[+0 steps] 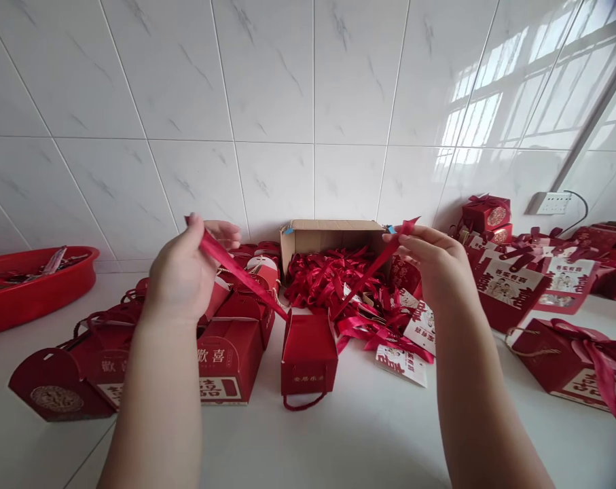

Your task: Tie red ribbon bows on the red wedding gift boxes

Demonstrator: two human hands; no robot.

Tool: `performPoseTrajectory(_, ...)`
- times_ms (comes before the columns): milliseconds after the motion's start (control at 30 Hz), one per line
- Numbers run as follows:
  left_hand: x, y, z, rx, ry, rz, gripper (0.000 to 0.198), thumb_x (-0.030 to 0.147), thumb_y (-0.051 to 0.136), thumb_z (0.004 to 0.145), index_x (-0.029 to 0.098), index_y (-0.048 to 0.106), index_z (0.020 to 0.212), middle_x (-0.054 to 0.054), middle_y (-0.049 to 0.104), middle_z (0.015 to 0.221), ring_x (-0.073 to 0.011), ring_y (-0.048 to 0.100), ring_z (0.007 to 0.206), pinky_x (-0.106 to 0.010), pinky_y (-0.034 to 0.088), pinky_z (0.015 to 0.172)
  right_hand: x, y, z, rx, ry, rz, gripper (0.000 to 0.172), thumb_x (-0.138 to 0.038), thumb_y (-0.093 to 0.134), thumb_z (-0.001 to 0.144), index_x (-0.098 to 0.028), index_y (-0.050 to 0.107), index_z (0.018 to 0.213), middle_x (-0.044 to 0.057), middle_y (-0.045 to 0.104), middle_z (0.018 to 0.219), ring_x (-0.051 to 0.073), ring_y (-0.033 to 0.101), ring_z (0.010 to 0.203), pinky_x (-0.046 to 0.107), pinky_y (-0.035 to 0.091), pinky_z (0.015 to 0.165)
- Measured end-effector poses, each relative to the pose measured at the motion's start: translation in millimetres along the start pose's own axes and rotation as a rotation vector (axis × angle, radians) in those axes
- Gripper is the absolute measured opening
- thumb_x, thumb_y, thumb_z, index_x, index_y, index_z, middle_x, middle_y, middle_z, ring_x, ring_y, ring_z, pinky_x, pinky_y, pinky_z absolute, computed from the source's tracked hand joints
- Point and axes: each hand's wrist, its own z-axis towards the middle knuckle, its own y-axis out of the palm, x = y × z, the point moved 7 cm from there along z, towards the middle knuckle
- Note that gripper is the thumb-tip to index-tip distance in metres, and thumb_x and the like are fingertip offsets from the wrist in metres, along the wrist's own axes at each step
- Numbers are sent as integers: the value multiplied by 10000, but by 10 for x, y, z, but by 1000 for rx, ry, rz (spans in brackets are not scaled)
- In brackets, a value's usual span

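Note:
A small red gift box (309, 353) stands in the middle of the white surface, its cord handle hanging down at the front. A dark red ribbon (244, 275) rises from both sides of the box in a wide V. My left hand (185, 265) pinches one end between thumb and fingers, up and to the left of the box. On the other side my right hand (424, 248) grips the opposite end at about the same height. Both lengths look stretched fairly straight. Where the ribbon passes around the box is hidden.
Behind the box, a cardboard carton (333, 227) spills red ribbons and printed tags (402, 363). Several red gift boxes (231, 350) crowd the left. A ribbon-tied box (575, 363) and red bags (511, 285) stand right. A red basin (37, 299) lies far left, before the tiled wall.

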Motion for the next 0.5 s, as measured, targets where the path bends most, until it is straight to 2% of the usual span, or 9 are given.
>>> performPoseTrajectory(133, 4, 78, -62, -40, 75, 231, 473, 333, 354, 943, 112, 701, 710, -87, 610, 728, -128, 527, 635, -209, 404, 525, -21, 54, -28, -37, -29, -51, 118, -193, 666, 703, -177, 706, 812, 22, 713, 728, 150, 667, 713, 305, 533, 734)
performPoseTrajectory(300, 110, 141, -146, -36, 170, 344, 469, 407, 382, 931, 132, 718, 757, -56, 552, 703, -77, 421, 479, -202, 281, 395, -94, 29, -34, -20, -121, -18, 109, -193, 664, 730, -188, 692, 835, 13, 711, 760, 132, 658, 704, 294, 540, 721)
performPoseTrajectory(500, 47, 242, -166, -111, 111, 373, 462, 409, 361, 936, 114, 678, 776, -77, 614, 637, -62, 368, 363, -211, 262, 351, -108, 50, -55, -34, -111, -27, 98, -192, 667, 737, -196, 704, 828, 8, 701, 741, 132, 658, 711, 293, 557, 715)
